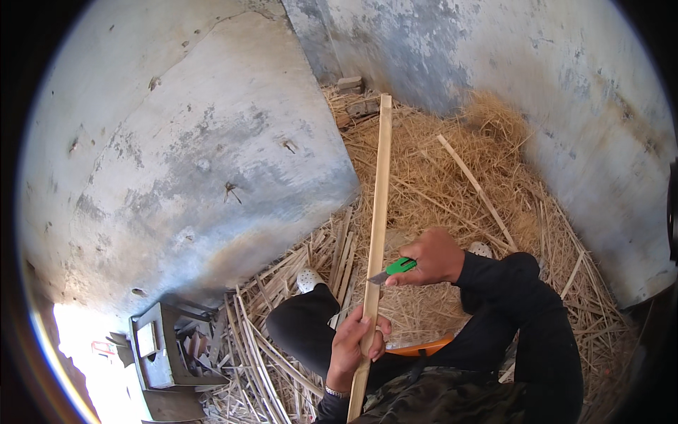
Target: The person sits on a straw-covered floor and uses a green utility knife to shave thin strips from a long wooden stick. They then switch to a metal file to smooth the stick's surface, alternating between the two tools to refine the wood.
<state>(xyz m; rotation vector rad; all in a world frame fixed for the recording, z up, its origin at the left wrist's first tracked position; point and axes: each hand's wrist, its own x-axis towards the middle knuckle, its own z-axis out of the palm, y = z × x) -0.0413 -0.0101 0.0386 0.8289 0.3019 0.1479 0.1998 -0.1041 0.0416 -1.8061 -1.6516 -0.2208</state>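
A long, pale strip of split bamboo or wood slants upward from my lap toward the far wall. My left hand is wrapped round its lower part, fingers closed. Just above and to the right, my right hand grips a green-handled utility knife. The knife's blade points left and meets the strip's right edge or lies right beside it; I cannot tell whether it cuts in. My legs are spread on both sides of the strip.
Curly shavings heap up in the far corner. Loose strips lie to the left, and another strip rests on the shavings. A small wooden stand is at lower left. Walls rise on the left and right. Bricks sit at the back.
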